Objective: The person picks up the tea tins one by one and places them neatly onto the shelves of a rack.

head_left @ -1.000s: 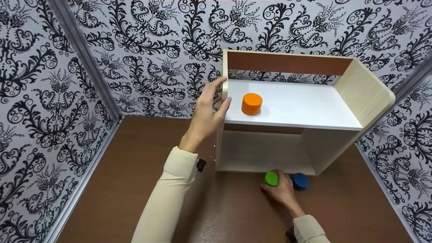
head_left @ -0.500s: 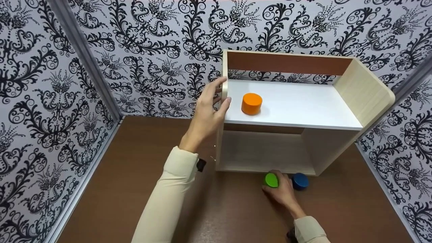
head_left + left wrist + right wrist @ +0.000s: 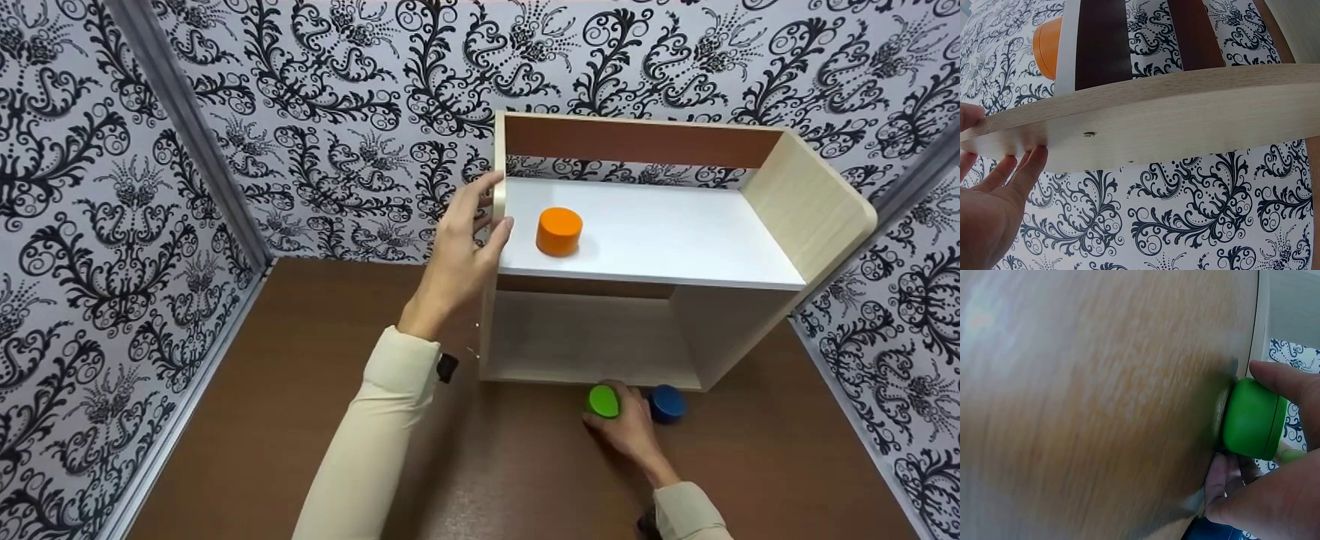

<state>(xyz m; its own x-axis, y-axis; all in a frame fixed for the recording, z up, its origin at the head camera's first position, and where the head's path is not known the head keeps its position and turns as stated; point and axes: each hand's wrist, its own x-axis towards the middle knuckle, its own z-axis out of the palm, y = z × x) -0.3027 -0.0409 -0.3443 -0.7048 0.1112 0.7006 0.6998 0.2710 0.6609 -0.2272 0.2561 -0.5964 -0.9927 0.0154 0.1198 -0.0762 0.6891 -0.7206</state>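
Observation:
My left hand [image 3: 457, 251] grips the left side panel of a pale wooden shelf unit [image 3: 810, 202], thumb on the inner side and fingers on the outer. In the left wrist view the fingertips [image 3: 1036, 160] press the panel's outer face. An orange cylinder [image 3: 559, 231] stands upright on the white upper shelf [image 3: 675, 232], close to this hand. Down on the table, just before the unit's front edge, my right hand [image 3: 630, 427] holds a green cylinder [image 3: 1252, 419] with a seam round it near its top. To the right of that hand sits a blue cylinder [image 3: 667, 403].
The brown table [image 3: 300, 420] spreads before the unit and to its left. Patterned wall panels [image 3: 337, 150] with grey metal edges enclose it at the back and sides. Below the white shelf is a lower compartment [image 3: 592, 330], its front facing me.
My right hand and the green cylinder have shifted very slightly towards me over the last second. The left hand, shelf unit, orange and blue cylinders stay in place.

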